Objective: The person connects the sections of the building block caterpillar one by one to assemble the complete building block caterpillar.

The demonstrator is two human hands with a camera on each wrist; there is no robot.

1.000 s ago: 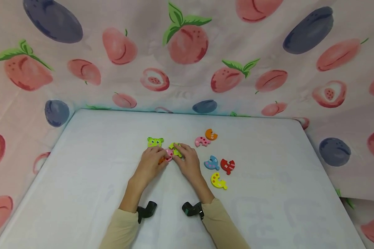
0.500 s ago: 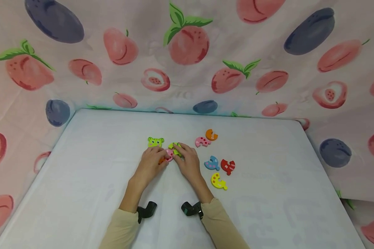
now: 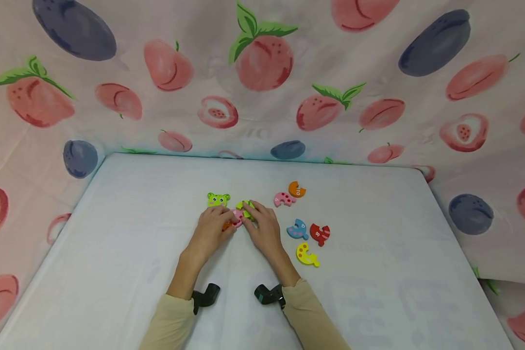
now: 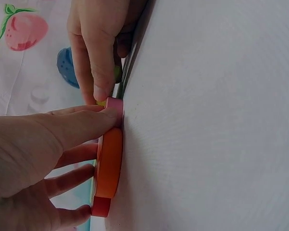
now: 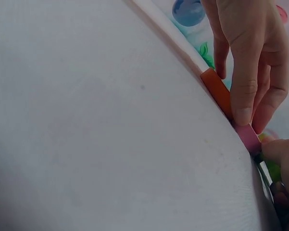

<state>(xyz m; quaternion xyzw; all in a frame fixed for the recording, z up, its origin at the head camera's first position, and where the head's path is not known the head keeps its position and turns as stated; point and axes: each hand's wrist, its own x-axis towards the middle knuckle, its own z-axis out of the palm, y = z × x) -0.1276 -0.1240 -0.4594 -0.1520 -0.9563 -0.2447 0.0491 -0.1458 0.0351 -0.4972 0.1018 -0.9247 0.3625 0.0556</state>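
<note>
Flat, colourful animal puzzle pieces lie joined or touching between the hands. My left hand (image 3: 211,228) pinches a pink piece (image 4: 116,109) between thumb and fingers, its other fingers spread along an orange piece (image 4: 109,163) and a red piece (image 4: 101,207). My right hand (image 3: 265,229) holds a light green piece (image 3: 241,206) against the pink one, fingers on top and thumb at the near side. Just beyond the left fingers is a green frog-head piece (image 3: 218,200). The left hand covers most of the row, so how the pieces fit together cannot be told.
Right of the hands lie loose pieces: pink spotted (image 3: 284,199), orange (image 3: 296,189), blue (image 3: 297,229), red (image 3: 319,234) and yellow (image 3: 306,254). They rest on a white-covered table (image 3: 376,291). A fruit-printed cloth (image 3: 262,121) hangs behind it.
</note>
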